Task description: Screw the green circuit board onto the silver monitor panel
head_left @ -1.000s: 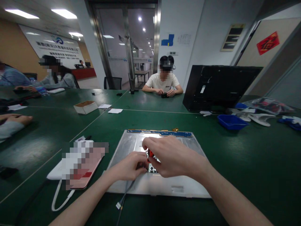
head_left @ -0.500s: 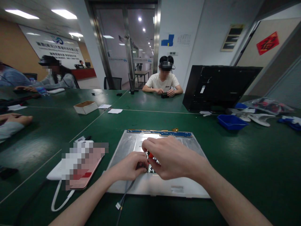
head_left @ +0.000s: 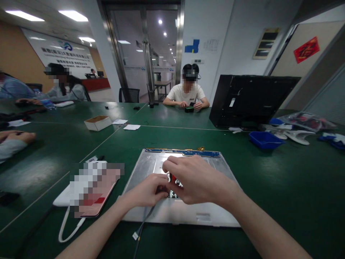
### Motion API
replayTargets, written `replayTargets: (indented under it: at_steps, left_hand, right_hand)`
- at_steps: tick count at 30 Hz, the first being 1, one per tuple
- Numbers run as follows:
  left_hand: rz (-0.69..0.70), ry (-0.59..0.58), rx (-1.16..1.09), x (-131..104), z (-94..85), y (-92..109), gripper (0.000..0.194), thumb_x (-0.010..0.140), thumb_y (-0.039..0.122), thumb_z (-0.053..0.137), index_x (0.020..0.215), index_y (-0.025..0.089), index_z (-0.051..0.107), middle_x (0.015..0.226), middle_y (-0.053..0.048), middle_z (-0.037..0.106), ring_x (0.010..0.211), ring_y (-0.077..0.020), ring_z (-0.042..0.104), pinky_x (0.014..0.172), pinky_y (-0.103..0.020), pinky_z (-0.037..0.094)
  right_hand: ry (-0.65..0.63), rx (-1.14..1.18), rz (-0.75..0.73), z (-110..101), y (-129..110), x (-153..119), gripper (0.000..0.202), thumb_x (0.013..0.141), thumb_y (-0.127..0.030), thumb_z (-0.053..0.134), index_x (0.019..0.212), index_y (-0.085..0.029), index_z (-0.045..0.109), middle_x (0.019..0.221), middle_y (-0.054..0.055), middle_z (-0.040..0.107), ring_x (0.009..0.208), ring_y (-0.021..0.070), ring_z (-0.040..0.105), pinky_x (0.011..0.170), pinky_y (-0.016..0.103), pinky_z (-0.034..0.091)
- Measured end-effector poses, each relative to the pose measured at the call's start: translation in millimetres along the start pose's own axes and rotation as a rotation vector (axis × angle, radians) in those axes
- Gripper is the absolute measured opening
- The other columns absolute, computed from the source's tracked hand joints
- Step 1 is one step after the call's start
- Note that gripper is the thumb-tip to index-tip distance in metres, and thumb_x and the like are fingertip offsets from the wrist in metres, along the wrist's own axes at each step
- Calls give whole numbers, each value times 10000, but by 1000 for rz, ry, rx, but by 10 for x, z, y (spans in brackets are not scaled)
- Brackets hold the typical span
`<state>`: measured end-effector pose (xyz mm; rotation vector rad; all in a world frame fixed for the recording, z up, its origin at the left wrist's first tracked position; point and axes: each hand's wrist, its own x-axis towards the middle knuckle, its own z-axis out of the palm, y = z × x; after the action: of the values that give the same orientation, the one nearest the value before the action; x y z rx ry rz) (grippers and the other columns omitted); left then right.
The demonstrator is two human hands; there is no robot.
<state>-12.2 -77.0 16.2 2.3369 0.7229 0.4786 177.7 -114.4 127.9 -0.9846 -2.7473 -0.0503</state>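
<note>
A flat silver display panel (head_left: 178, 213) lies on the green table in front of me. A narrow blue circuit board (head_left: 199, 153) runs along its far edge. My right hand (head_left: 196, 180) is closed around a screwdriver (head_left: 173, 177) over the panel's middle; only part of its red and black handle shows between the fingers. Close beside it, my left hand (head_left: 151, 189) has its fingers pinched at a small circuit board (head_left: 174, 194), and what they hold is hidden. A dark cable (head_left: 145, 217) with a white connector trails from under the left hand over the panel's near edge.
To the left lie a white device (head_left: 81, 187) and a pink phone (head_left: 105, 192) with a white cable. A blue tray (head_left: 265, 140) and a black monitor (head_left: 250, 100) stand at the right. A cardboard box (head_left: 98, 124) sits farther back. Co-workers sit across and at left.
My right hand has turned very slightly on the screwdriver, and more of the handle's dark part shows. My left hand and the panel stay in place.
</note>
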Motion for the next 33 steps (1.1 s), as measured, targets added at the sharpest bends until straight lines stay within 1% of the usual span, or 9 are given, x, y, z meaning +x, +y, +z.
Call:
replayTargets:
  at_steps: [2, 4, 9, 13, 17, 21, 25, 29, 33]
  left_hand:
    - [-3, 10, -4, -2, -4, 13, 118, 727, 38, 572, 765, 145, 603, 778, -6, 616, 681, -130, 549, 602, -226, 427]
    - [-14, 6, 3, -3, -14, 30, 111, 723, 43, 580, 766, 143, 600, 765, -3, 613, 665, -126, 542, 589, -223, 424]
    - [-37, -5, -13, -2, -33, 63, 110, 736, 62, 578, 794, 146, 618, 843, -24, 626, 720, -142, 560, 619, -243, 450]
    - [-36, -5, -34, -4, -29, 62, 125, 746, 61, 575, 813, 151, 629, 863, -28, 631, 731, -145, 564, 638, -255, 457]
    - [-15, 2, -8, 0, -14, 39, 77, 757, 75, 575, 768, 143, 610, 785, -15, 620, 689, -137, 550, 626, -248, 441]
    - [-11, 13, 5, 1, 1, 21, 70, 752, 73, 580, 742, 142, 586, 755, -6, 608, 678, -133, 546, 603, -231, 424]
    - [-26, 15, 8, -6, -5, 30, 100, 740, 60, 589, 782, 150, 604, 818, -18, 623, 719, -145, 557, 621, -239, 436]
    - [-38, -4, -8, -7, -15, 34, 113, 750, 67, 584, 816, 149, 623, 852, -30, 630, 722, -147, 564, 626, -247, 446]
    - [-17, -8, 1, 0, -11, 16, 115, 748, 64, 578, 808, 150, 624, 837, -27, 632, 722, -150, 564, 635, -254, 446]
  right_hand:
    - [-30, 11, -19, -13, -8, 0, 159, 763, -245, 535, 895, -172, 488, 878, 35, 603, 646, 129, 486, 472, 263, 240]
    - [-61, 8, -15, -10, -10, 5, 165, 759, -232, 538, 902, -170, 484, 867, 31, 602, 631, 124, 482, 469, 265, 239]
    - [-22, -37, 41, 29, 8, 26, 91, 844, -257, 489, 892, -181, 503, 810, 24, 635, 607, 128, 507, 474, 278, 202]
    - [-17, -47, 63, 38, 8, 28, 109, 872, -295, 477, 862, -189, 504, 727, 11, 631, 591, 133, 516, 480, 278, 196]
    - [3, -21, 8, 19, -1, 17, 138, 800, -246, 513, 911, -171, 479, 841, 37, 617, 646, 137, 512, 475, 263, 221]
    - [-4, -5, -40, 11, 4, 8, 180, 755, -223, 519, 915, -163, 463, 855, 36, 600, 635, 136, 493, 463, 263, 240]
    - [-6, -31, 0, 26, 0, 16, 153, 798, -236, 504, 932, -174, 462, 847, 25, 620, 614, 132, 504, 459, 266, 207]
    - [-6, -42, 61, 53, 0, 27, 105, 855, -270, 487, 919, -187, 480, 780, 15, 645, 602, 131, 526, 476, 276, 187]
    - [0, -38, 48, 48, 2, 19, 99, 854, -284, 487, 874, -186, 488, 765, 17, 642, 602, 135, 522, 478, 281, 193]
